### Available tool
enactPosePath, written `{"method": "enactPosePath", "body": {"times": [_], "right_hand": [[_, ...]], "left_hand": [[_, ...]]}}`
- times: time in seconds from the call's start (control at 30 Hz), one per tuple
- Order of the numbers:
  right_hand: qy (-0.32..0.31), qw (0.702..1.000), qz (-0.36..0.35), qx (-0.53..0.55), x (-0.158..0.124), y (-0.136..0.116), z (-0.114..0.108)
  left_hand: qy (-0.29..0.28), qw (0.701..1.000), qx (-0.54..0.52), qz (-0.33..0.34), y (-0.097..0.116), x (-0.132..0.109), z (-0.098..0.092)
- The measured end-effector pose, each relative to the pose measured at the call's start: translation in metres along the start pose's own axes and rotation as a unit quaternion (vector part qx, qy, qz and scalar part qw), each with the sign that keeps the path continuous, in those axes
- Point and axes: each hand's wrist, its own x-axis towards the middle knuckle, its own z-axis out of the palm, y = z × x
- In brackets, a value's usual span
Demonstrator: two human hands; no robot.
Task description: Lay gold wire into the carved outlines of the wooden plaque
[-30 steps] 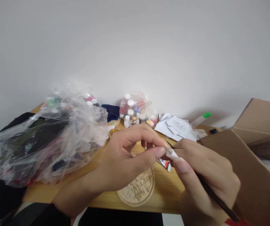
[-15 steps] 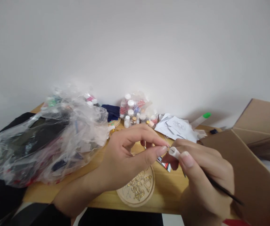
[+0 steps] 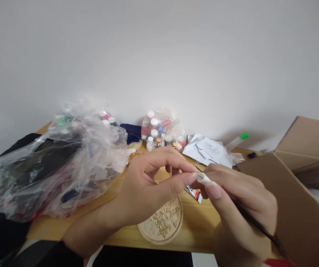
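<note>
My right hand (image 3: 243,196) grips a small white cylindrical cap (image 3: 204,179) between thumb and fingertips, its open end facing left. A slim dark stick (image 3: 256,224), like a paintbrush handle, is also held in that hand and slants down to the right. Pinched at the cap's mouth are the thumb and forefinger of my left hand (image 3: 153,185); whatever lies between them is too small to make out. Below the hands, a round wooden disc (image 3: 160,228) with gold-lined floral patterns rests on the table, partly hidden. A paint tube (image 3: 195,194) lies just behind it.
A large clear plastic bag (image 3: 92,159) of supplies fills the left side. Along the wall stand a bag of small bottles (image 3: 159,124), drawn paper sheets (image 3: 208,150) and a green-tipped white object (image 3: 238,141). An open cardboard box (image 3: 290,193) stands at right on the wooden table (image 3: 198,230).
The white cap has shifted slightly left, closing up to my left fingertips, and the thin metallic bit seen between them is now hidden. My right thumb moved along with it.
</note>
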Motion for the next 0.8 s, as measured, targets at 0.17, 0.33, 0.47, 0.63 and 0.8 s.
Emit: {"method": "enactPosePath", "body": {"times": [0.17, 0.33, 0.47, 0.63, 0.8], "right_hand": [[0.006, 1.000, -0.011, -0.014, 0.0001, 0.0004, 0.0001], [0.008, 1.000, -0.010, -0.027, -0.0007, 0.0017, 0.0004], [0.008, 1.000, -0.008, -0.022, -0.0011, 0.0015, 0.0003], [-0.002, 1.000, -0.003, -0.014, 0.0003, 0.0000, -0.0009], [0.003, 1.000, 0.009, 0.002, 0.0003, 0.0005, -0.0008]], "left_hand": [[-0.010, 1.000, -0.002, 0.007, -0.0002, 0.0004, -0.0008], [-0.011, 1.000, 0.008, 0.006, 0.0009, 0.0007, -0.0008], [-0.003, 1.000, 0.008, 0.010, 0.0004, 0.0012, -0.0003], [0.013, 0.999, 0.031, 0.027, -0.0014, 0.0002, 0.0008], [0.025, 0.998, 0.045, 0.040, -0.0018, -0.0010, 0.0009]]}}
